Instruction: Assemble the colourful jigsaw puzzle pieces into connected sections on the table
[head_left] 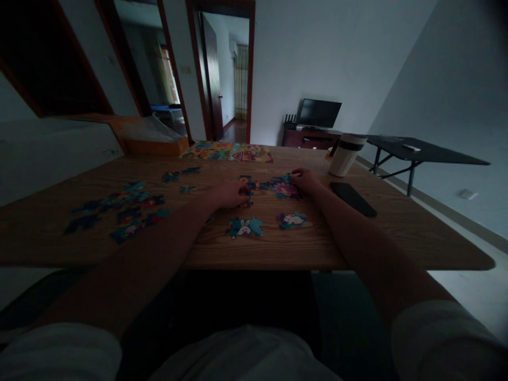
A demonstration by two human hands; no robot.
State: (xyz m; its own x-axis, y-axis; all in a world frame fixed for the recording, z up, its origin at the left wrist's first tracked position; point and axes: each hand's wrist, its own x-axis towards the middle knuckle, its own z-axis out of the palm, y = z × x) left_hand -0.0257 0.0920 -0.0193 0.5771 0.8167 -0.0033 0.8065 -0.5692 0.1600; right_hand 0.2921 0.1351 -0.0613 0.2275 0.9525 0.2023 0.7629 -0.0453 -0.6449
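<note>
Pale shirt cloth (pixel 248 354) sits nearest my camera, at six o'clock; I take the middle of the wooden tabletop (pixel 270 253) as the clock's hub. At ten o'clock I have a white box (pixel 59 159), and at nine a spread of loose jigsaw pieces (pixel 133 200), partly overlapping in my view. An orange box (pixel 154 147) stands at eleven, and a printed picture sheet (pixel 230 152) lies at twelve.

My left hand (pixel 231 194) is half closed, fingers curled down at the nine o'clock end of the jigsaw cluster (pixel 283 189), which lies near the hub, between both hands. I cannot tell whether it grips a piece or only steadies one. Below at six, apart from the cluster, lie a white-rabbit piece (pixel 245 227) and, to its right, a second rabbit piece (pixel 292 219).

My right hand (pixel 305 179) is loosely curled at the cluster's two o'clock corner; whether its fingertips pinch anything is too dim to tell. A lidded tumbler (pixel 344 157) stands at two and a dark phone (pixel 352 199) lies at three.

To seat pieces cleanly, I would brace the cluster flat with one hand, line up tab and socket, then press straight down rather than shove sideways, which could spring the joints.
</note>
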